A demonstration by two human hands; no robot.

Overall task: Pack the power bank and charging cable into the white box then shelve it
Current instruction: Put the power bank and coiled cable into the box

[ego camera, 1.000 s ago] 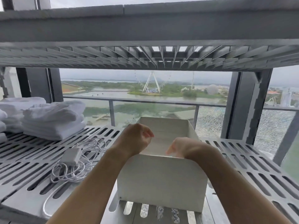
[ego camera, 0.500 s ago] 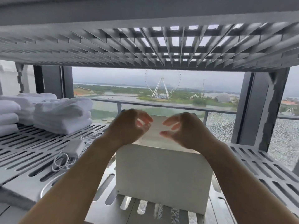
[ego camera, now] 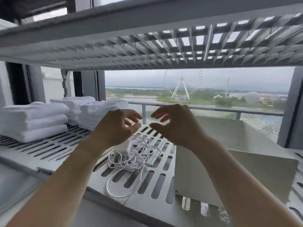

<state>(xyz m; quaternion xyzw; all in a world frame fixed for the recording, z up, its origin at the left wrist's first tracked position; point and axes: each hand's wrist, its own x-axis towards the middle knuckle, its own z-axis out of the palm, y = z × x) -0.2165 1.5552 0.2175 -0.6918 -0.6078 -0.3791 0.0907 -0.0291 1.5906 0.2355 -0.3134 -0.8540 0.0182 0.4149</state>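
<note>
**Both hands empty above the cable, white box off to the right**

Overhead, the ribbed underside of an upper shelf (ego camera: 114,51), spanning the whole view. Below it, a grey slotted shelf (ego camera: 49,149) carrying everything else. At the right of that shelf, the white box (ego camera: 193,174), upright and open at the top, its inside too dim to read and its near wall partly hidden by the right forearm. At the far left, stacks of folded white towels (ego camera: 32,122), well apart from the box.

In the middle, the left hand (ego camera: 114,128) and the right hand (ego camera: 177,126), raised above the shelf. Fingers loosely curled and gripping nothing, fingertips facing one another, close but not touching.

Under the left hand, on the slots just beside the box, the white charging cable (ego camera: 139,154) in a loose tangle, one loop trailing toward the near edge. Amid the coils, a small white block (ego camera: 124,146), partly hidden by the left wrist. Charger or power bank: cannot tell.
</note>
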